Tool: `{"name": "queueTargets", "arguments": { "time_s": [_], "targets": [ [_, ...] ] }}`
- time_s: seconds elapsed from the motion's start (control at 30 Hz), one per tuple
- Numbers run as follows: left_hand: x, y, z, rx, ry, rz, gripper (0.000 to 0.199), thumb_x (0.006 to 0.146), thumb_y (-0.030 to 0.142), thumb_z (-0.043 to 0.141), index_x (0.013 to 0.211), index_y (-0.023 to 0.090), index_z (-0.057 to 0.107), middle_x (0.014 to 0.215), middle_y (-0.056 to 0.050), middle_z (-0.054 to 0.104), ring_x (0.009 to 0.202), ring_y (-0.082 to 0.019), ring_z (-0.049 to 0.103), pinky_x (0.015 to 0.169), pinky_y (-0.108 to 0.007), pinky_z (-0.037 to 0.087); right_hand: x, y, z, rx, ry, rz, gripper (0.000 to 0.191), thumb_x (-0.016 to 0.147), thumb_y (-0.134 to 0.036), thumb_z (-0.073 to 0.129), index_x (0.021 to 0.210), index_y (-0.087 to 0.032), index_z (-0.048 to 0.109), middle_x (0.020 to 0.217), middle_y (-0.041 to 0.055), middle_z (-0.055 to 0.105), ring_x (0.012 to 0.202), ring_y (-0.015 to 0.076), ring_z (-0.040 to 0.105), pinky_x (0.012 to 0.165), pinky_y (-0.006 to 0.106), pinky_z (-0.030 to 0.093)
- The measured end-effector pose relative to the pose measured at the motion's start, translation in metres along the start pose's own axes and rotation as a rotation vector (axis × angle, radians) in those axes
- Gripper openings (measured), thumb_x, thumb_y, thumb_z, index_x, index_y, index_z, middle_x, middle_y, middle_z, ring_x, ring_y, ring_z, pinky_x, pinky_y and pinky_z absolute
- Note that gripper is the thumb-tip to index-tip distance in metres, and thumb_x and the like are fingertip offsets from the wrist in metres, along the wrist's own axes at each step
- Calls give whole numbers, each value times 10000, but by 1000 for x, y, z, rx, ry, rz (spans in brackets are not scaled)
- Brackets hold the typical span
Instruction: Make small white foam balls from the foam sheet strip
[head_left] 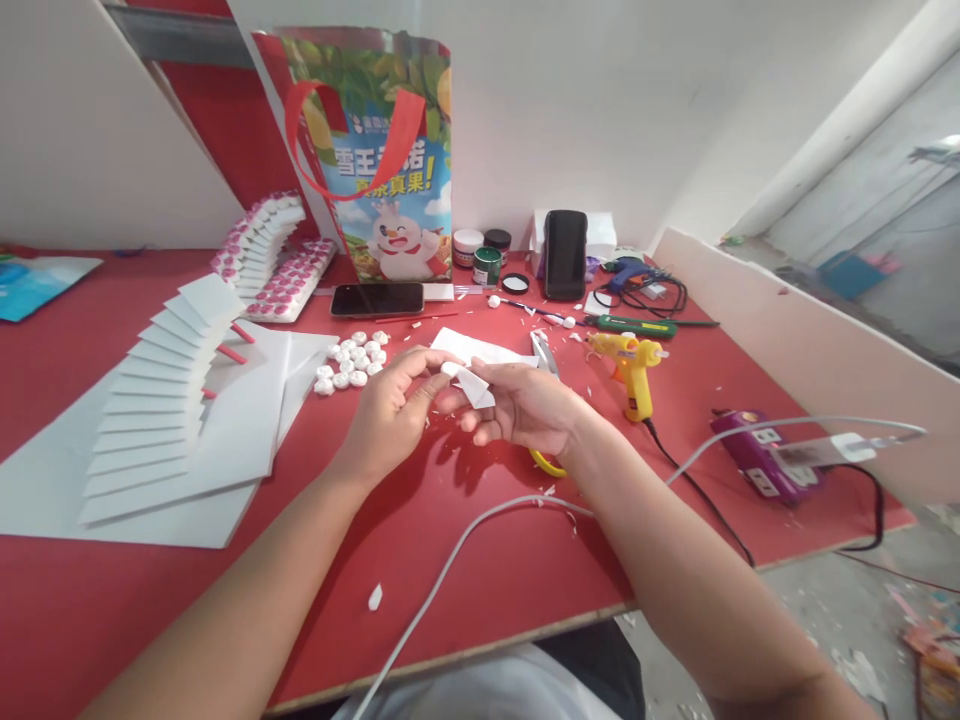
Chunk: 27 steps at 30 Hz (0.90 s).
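White piece (474, 387) — held in both hands (397, 408) — green jar (487, 267) beyond.

A red worktop (525, 570) is bearing a yellow glue gun (637, 382); white lumps (357, 379) are lying left of it, a purple box (750, 445) right, a green-handled tool (636, 327) behind.

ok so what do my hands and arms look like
The left hand and right hand are bare: no gloves, rings or watch in view. Both forearms are uncovered too, with no sleeves showing. Pale cloth shows at the bottom edge.
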<state>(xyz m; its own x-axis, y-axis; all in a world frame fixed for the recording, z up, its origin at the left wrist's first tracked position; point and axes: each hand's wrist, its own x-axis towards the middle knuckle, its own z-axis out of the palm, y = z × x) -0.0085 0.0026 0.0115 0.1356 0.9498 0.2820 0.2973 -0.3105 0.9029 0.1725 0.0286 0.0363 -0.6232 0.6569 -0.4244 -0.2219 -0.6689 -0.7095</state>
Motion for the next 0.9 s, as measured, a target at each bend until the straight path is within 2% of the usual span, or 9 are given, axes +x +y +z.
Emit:
{"name": "queueTargets", "arguments": {
  "time_s": [0.17,0.3,0.43,0.57,0.73,0.83,0.9],
  "targets": [
    [0,0,0,1,0,19,208,965,331,574,1047,219,729,1067,-53,727,966,-211,649,917,-339,487,-2,4,0,41,21,-40,210,1033,-227,468,956,-130,637,727,-1,618,533,78,525,512,217,581],
    [0,-1,0,-10,4,11,212,962,327,582,1060,216,734,1074,-51,732,970,-207,649,907,-328,487,-4,4,-2,24,3,-91,153,970,-263,608,914,-126,649,741,-18,565,549,62,477,519,217,575],
    [0,-2,1,-48,-1,-20,228,953,349,596,1065,208,735,1063,-50,743,954,-208,661,874,-317,499,-5,3,-1,-45,34,-136,209,828,-292,792,879,-124,679,726,-30,547,563,58,457,514,207,539],
    [0,-3,2,-90,10,-64,251,936,388,625,1051,192,732,1048,-59,754,998,-222,671,892,-318,507,-4,6,-1,-191,89,-224,271,742,-319,850,906,-131,744,603,-63,492,544,66,428,518,214,503],
    [-1,-3,4,-152,35,-123,273,919,409,649,1056,190,734,1043,-60,758,973,-216,671,859,-310,515,-2,9,1,-399,213,-399,285,720,-363,843,880,-143,759,585,-60,534,518,68,474,544,231,490],
    [-3,-3,8,-206,54,-155,279,911,408,661,1066,187,731,1037,-57,756,954,-208,669,863,-313,512,-4,9,4,-483,291,-445,345,671,-402,879,823,-135,722,620,-39,587,513,79,529,515,231,464],
    [-4,-4,10,-233,61,-156,278,910,403,663,1071,185,726,1045,-57,754,962,-207,671,881,-317,511,-4,9,4,-574,346,-463,352,693,-433,865,802,-141,702,613,-32,598,492,90,557,479,226,422]
  ]
}}
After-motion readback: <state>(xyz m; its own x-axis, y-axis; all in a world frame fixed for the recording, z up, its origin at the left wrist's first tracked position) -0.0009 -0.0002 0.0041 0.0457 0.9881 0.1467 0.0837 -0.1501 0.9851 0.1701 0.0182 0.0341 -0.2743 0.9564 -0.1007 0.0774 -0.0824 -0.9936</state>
